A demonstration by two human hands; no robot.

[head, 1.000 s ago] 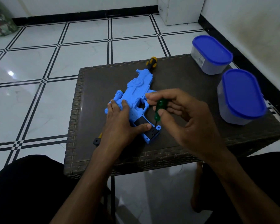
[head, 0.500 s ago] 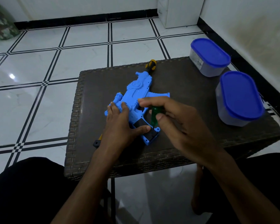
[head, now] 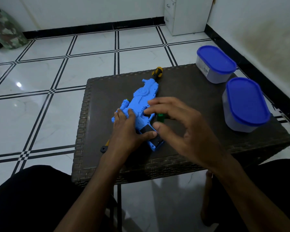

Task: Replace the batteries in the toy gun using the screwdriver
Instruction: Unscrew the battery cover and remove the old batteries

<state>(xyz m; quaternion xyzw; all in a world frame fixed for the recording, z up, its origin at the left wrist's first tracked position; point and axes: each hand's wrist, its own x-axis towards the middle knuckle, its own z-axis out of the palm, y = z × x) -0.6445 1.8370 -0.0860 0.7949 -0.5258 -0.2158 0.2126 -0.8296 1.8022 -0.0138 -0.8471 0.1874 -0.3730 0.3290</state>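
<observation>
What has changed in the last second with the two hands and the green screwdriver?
The right hand has loosened its fingers around the green screwdriver. Earlier it pinched the handle; now thumb and fingers are spread and the handle shows between them, so whether they touch it is unclear. The left hand still presses the blue toy gun onto the table. The two blue-lidded containers did not move.

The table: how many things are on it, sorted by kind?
Toy gun: 1
Blue-lidded containers: 2
Screwdriver-like tools: 3, green handle, yellow-black handle, dark end poking out under the left hand
Total: 6
</observation>
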